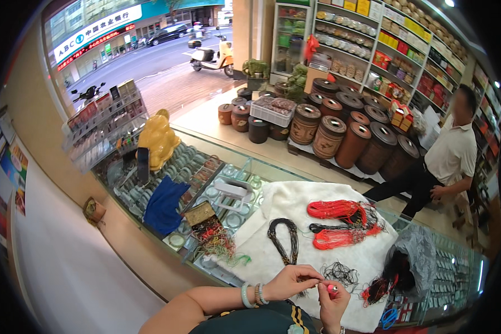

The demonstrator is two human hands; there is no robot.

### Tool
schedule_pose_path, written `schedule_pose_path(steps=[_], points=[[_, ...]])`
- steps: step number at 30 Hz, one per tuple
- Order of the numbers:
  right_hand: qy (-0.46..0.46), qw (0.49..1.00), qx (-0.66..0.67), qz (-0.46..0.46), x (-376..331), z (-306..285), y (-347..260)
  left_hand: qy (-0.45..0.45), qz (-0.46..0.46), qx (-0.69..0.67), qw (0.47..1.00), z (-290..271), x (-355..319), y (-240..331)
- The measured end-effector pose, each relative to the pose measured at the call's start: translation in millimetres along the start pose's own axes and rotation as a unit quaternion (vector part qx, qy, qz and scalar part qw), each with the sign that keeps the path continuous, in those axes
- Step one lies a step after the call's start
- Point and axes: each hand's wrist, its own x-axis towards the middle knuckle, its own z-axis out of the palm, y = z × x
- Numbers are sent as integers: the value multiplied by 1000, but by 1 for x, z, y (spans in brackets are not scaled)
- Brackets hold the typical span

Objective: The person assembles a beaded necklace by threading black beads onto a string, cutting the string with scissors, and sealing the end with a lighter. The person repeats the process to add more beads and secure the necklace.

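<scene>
Over the near edge of a white furry cloth [256,234], my two hands meet with fingertips close together. My left hand [292,283], with bracelets on its wrist, pinches what looks like a thin dark cord. A small pink-red object [332,289] with a shiny tip, perhaps a lighter, is gripped in my right hand [333,306]. Just beyond my left hand lies a looped black cord bundle [283,222]. A tangle of loose black cord [340,273] rests beyond my right hand. Farther off are red cord hanks [337,209] with black strands.
Under the cloth is a glass display counter [451,278] with bangles. On it sit a tin of colored cords [202,214], a blue cloth [166,206], a yellow figurine [158,139] and a grey plastic bag [420,261]. Beyond, a person [451,150] stands near brown jars [328,136].
</scene>
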Motion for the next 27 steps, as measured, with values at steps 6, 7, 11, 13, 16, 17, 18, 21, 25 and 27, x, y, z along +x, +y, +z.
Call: schedule_pose_path(steps=[6,7,11,13,16,17,18,21,25,27], points=[[0,1000,-12,-25,-6,-1,-1,-5,-1,-29,1000,4,-5,1],[3,1000,-9,-27,-6,-1,-2,-4,-22,-70,997,6,-5,-1],[-5,999,33,-12,-9,-1,-4,-17,-91,-138,986,2,-5,-8],[-10,999,47,6,-10,-3,-4,-22,-93,-147,985,1,-5,-10],[-21,997,66,29,-10,-5,-5,-23,-91,-141,986,2,-5,-9],[-23,996,81,37,-9,-5,-6,-21,-93,-141,985,2,-5,-8],[-24,995,86,46,-9,-5,-7,-21,-91,-145,985,3,-5,-5],[-30,992,105,66,-7,-3,-11,-18,-102,-118,988,4,-3,4],[-26,995,32,87,-2,-5,-13,5,-117,-91,989,5,0,13],[-51,995,49,71,1,-8,-11,8,-89,-59,994,4,2,15]])
